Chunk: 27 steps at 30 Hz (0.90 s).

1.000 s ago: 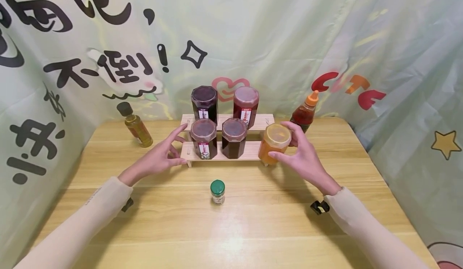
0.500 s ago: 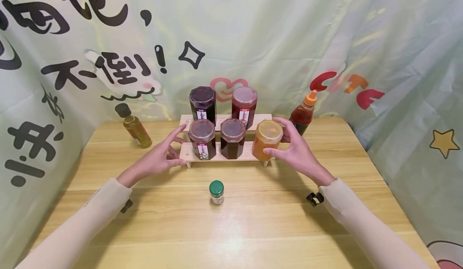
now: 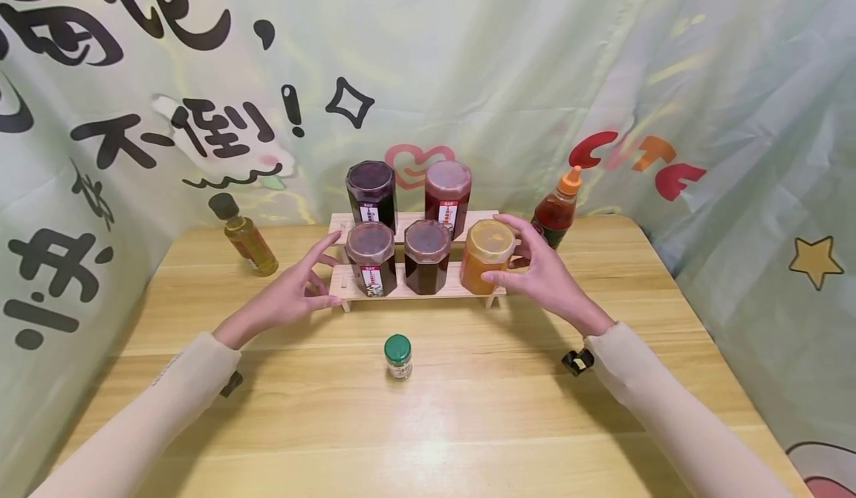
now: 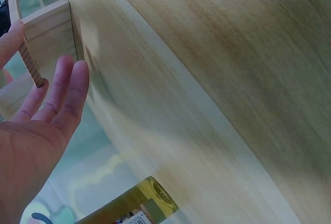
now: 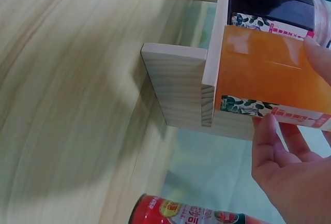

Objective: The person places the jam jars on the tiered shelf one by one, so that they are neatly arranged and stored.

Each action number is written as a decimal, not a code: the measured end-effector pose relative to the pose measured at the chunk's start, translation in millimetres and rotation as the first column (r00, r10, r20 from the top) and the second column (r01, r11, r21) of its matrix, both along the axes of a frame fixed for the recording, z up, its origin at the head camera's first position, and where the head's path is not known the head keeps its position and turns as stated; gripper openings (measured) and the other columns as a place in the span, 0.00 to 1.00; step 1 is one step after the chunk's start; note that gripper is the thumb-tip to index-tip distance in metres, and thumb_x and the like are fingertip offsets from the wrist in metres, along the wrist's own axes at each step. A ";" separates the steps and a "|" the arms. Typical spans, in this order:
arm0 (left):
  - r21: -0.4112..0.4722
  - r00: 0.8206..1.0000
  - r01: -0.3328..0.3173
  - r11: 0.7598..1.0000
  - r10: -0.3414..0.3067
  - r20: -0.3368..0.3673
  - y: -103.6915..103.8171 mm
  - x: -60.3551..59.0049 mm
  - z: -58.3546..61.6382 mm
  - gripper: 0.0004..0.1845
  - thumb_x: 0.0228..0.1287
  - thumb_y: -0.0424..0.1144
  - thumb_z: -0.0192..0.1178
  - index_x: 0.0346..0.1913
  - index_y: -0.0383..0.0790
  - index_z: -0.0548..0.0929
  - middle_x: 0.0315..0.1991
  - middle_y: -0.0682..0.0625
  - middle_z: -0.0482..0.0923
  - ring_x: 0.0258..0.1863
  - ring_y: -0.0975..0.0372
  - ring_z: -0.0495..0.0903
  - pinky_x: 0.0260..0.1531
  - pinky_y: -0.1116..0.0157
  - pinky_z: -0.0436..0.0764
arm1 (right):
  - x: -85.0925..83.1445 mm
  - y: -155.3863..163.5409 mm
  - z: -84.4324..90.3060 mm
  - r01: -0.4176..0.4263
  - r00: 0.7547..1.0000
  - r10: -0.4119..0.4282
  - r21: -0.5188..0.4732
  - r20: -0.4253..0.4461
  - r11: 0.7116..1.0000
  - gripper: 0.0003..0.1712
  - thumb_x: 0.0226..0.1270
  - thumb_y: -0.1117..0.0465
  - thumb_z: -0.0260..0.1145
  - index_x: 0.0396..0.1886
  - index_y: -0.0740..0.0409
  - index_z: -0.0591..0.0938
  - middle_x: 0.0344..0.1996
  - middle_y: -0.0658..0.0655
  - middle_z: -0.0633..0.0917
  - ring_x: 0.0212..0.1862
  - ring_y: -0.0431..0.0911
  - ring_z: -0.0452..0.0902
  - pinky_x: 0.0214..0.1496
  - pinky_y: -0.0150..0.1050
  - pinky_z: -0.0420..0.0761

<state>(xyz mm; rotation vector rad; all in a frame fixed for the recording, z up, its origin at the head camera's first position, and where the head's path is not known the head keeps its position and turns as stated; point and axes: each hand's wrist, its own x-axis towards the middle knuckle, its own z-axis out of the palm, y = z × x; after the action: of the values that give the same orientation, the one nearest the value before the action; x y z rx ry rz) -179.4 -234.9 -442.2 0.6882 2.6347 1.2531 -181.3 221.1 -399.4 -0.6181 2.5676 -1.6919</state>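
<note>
A two-step wooden rack [image 3: 408, 290] stands at the table's middle back. My right hand [image 3: 524, 266] grips an orange jar [image 3: 487, 256] at the right end of the lower step, thumb in front and fingers behind; the right wrist view shows the orange jar [image 5: 269, 74] against the rack [image 5: 181, 92]. My left hand [image 3: 314, 281] is open, its straight fingers [image 4: 67, 89] touching the left end of the rack [image 4: 49, 27]. Two dark jars [image 3: 428, 256] share the lower step, and two more [image 3: 371, 189] stand on the upper one.
A small green-lidded jar [image 3: 398, 357] stands alone in front of the rack. An oil bottle [image 3: 244, 238] leans at the back left and a red sauce bottle [image 3: 555, 212] at the back right. A printed curtain [image 3: 468, 52] closes off the back and sides.
My right hand has carried the orange jar leftward from beside the rack to the right end of the lower step. The left hand has stayed at the rack's left end.
</note>
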 end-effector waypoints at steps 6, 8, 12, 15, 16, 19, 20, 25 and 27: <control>-0.003 1.000 0.000 1.000 0.000 -0.004 -0.6 0.6 0.5 0.64 0.66 0.29 0.78 0.91 0.61 0.44 0.71 0.33 0.73 0.39 0.56 0.87 0.43 0.51 0.87 | 1.1 -5.7 -0.9 0.046 0.998 -0.045 0.034 -0.034 0.998 0.55 0.62 0.65 0.86 0.85 0.45 0.67 0.67 0.57 0.79 0.54 0.55 0.84 0.59 0.55 0.84; -0.005 1.000 -0.002 1.000 0.002 -0.004 -1.0 0.3 0.2 0.64 0.66 0.29 0.78 0.91 0.62 0.44 0.71 0.33 0.73 0.39 0.56 0.87 0.43 0.51 0.87 | 1.1 -7.0 -0.3 0.051 0.998 -0.050 0.039 -0.040 0.998 0.55 0.62 0.64 0.86 0.85 0.45 0.67 0.67 0.58 0.80 0.53 0.55 0.85 0.59 0.56 0.84; -0.012 1.000 -0.007 1.000 0.007 -0.005 -2.1 -0.1 -0.2 0.64 0.66 0.30 0.78 0.91 0.62 0.44 0.71 0.34 0.73 0.39 0.56 0.87 0.43 0.51 0.87 | -0.6 -7.6 -0.4 0.055 0.997 -0.052 0.053 -0.052 0.997 0.56 0.62 0.64 0.87 0.85 0.44 0.67 0.68 0.57 0.79 0.54 0.56 0.85 0.59 0.57 0.84; -0.015 1.000 -0.007 1.000 0.007 -0.009 -3.2 -0.4 -0.1 0.64 0.67 0.30 0.78 0.91 0.62 0.44 0.71 0.34 0.74 0.39 0.56 0.86 0.43 0.51 0.87 | -2.6 -7.8 -0.9 0.053 0.997 -0.050 0.067 -0.057 0.996 0.56 0.61 0.63 0.87 0.85 0.45 0.67 0.68 0.57 0.79 0.54 0.57 0.85 0.59 0.58 0.84; -0.014 1.000 -0.007 1.000 0.007 -0.010 -3.5 -0.5 -0.1 0.64 0.67 0.30 0.78 0.91 0.62 0.44 0.71 0.34 0.74 0.39 0.56 0.86 0.43 0.51 0.87 | -3.3 -7.7 -1.4 0.054 0.997 -0.050 0.072 -0.056 0.996 0.56 0.61 0.62 0.87 0.85 0.46 0.67 0.68 0.57 0.79 0.55 0.57 0.85 0.59 0.58 0.84; -0.010 1.000 -0.007 1.000 0.007 -0.010 -4.5 -0.9 -0.1 0.64 0.67 0.31 0.78 0.91 0.62 0.44 0.71 0.33 0.74 0.39 0.56 0.86 0.44 0.51 0.87 | -4.4 -7.8 -3.0 0.056 0.998 -0.053 0.077 -0.041 0.995 0.55 0.62 0.61 0.87 0.84 0.48 0.67 0.67 0.58 0.80 0.55 0.58 0.85 0.57 0.59 0.85; -0.010 1.000 -0.007 1.000 0.007 -0.009 -4.7 -1.0 -0.1 0.64 0.67 0.31 0.78 0.91 0.62 0.44 0.71 0.33 0.74 0.39 0.56 0.86 0.44 0.51 0.87 | -4.5 -7.5 -4.0 0.059 0.998 -0.056 0.080 -0.034 0.995 0.54 0.62 0.60 0.87 0.84 0.49 0.68 0.67 0.58 0.81 0.55 0.58 0.85 0.56 0.59 0.85; -0.005 1.000 -0.005 1.000 0.005 -0.004 -4.1 -1.2 -0.6 0.64 0.67 0.30 0.78 0.91 0.61 0.44 0.71 0.33 0.73 0.39 0.56 0.87 0.43 0.51 0.87 | -2.7 -8.0 -7.7 0.070 0.997 -0.069 0.101 -0.019 0.992 0.51 0.64 0.58 0.86 0.82 0.52 0.69 0.65 0.58 0.81 0.54 0.57 0.84 0.54 0.58 0.85; -0.003 1.000 -0.005 1.000 0.005 -0.004 -3.5 0.1 -1.1 0.64 0.67 0.29 0.77 0.91 0.61 0.43 0.71 0.32 0.73 0.39 0.56 0.87 0.42 0.52 0.88 | -1.3 -8.5 -9.1 0.058 0.998 -0.054 0.106 -0.038 0.993 0.51 0.64 0.61 0.86 0.82 0.54 0.68 0.66 0.58 0.79 0.57 0.57 0.82 0.56 0.57 0.85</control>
<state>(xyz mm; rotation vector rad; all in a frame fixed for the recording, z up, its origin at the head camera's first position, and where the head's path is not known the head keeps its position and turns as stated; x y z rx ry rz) -179.3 -238.3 -443.2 0.6844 2.6425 1.2498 -182.6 212.6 -408.5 -0.5813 2.7026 -1.5596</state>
